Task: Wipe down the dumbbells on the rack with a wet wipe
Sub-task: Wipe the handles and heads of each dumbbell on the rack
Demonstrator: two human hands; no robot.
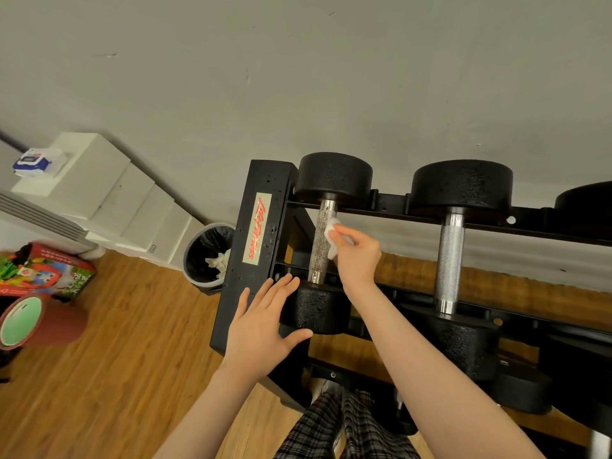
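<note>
At the left end of the black dumbbell rack [246,246], my right hand [357,256] pinches a crumpled white wet wipe [332,228] and presses it against the right side of the knurled steel handle [322,241] of the end dumbbell [332,175]. That dumbbell lies across the rack's top rails, its far head toward the grey wall [298,77] and its near head [314,309] at the front rail. My left hand [261,329] is spread flat, fingers straight, resting against the near head's left side and the rack's end plate, the thumb lying along the head's lower edge; it grips nothing. A second, larger dumbbell [450,260] sits just beside the first, further along the same rails toward the right, its bright handle untouched. The rim of a third black head shows at the rack's right edge. A red-lettered label [257,228] runs down the end plate. Just beyond the rack's left end, a grey bin [195,256] lined with a black bag stands on the wooden floor [116,359], used white wipes lying inside it. A blue-and-white wipe packet [31,162] rests on the top of a white unit [99,183] by the wall, well apart from the rack. Colourful boxes [49,270] and a red tub with a green lid [23,323] sit on the floor at the far left. Checked trousers [331,429] show below my arms.
</note>
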